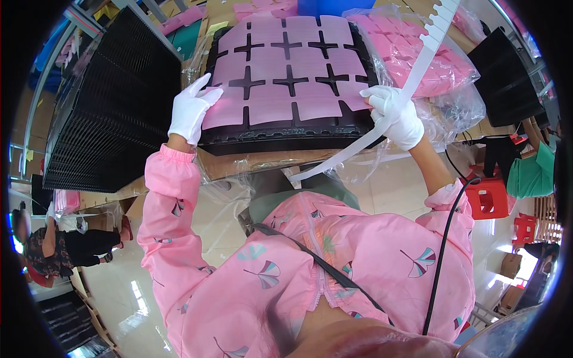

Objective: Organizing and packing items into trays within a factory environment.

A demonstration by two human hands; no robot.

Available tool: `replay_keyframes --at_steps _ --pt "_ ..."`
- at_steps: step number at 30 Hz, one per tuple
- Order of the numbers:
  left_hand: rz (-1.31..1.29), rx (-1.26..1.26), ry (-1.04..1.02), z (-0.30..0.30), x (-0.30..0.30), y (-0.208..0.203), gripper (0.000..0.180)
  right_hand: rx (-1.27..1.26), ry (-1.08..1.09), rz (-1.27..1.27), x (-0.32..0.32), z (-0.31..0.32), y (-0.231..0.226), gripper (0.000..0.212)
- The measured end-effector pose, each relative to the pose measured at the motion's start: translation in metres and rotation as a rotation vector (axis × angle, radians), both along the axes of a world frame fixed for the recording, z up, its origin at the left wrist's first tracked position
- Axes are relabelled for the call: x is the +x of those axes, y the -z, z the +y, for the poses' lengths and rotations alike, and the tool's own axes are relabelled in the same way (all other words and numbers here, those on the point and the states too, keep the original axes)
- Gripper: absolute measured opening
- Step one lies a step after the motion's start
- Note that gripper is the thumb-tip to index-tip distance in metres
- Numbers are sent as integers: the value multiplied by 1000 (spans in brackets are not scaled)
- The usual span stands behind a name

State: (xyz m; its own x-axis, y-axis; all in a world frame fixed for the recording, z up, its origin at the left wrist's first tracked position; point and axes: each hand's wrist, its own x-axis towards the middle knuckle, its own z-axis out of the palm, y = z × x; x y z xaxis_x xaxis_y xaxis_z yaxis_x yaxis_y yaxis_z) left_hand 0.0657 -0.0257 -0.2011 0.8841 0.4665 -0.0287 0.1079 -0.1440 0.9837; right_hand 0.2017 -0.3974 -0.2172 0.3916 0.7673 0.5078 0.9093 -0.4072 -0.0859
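A pink sheet with cross-shaped cut-outs (286,71) lies over a black plastic tray (286,132) on the bench in front of me. My left hand (192,110), in a white glove, is at the sheet's near left corner, thumb and fingers apart. At the near right corner, my gloved right hand (397,116) is closed around a long white strip (421,62), its fingertips at the sheet's edge. The strip has a notched edge at its upper end. Its lower end hangs past the bench front toward my lap. Black shows through the cut-outs.
Tall stacks of black trays stand at left (110,101) and right (504,77). More pink sheets (418,59) in clear plastic lie right of the tray. A blue container (334,7) sits behind. Red stools (486,197) and other people are farther off. A black cable (444,238) crosses my right sleeve.
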Motion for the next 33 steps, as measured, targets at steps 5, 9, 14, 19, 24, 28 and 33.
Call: replay_keyframes --at_steps 5,9,14,19,24,28,33 --pt "4 72 0 -7 -4 -7 54 17 -15 -12 -4 -3 -1 22" --pt "12 28 -9 -3 -6 -3 53 64 -33 -11 -6 -3 0 21" --pt "36 26 -11 -1 -7 4 53 62 -37 -31 -6 -2 2 20" --pt "31 92 4 4 3 12 53 38 -27 -59 -10 0 -1 20" --pt "75 199 19 7 13 14 53 10 -8 -83 -8 2 1 20" --pt "83 195 26 7 11 11 54 13 -5 -87 -10 1 3 19" --pt "91 216 25 9 6 10 56 -12 13 -68 -11 1 4 17"
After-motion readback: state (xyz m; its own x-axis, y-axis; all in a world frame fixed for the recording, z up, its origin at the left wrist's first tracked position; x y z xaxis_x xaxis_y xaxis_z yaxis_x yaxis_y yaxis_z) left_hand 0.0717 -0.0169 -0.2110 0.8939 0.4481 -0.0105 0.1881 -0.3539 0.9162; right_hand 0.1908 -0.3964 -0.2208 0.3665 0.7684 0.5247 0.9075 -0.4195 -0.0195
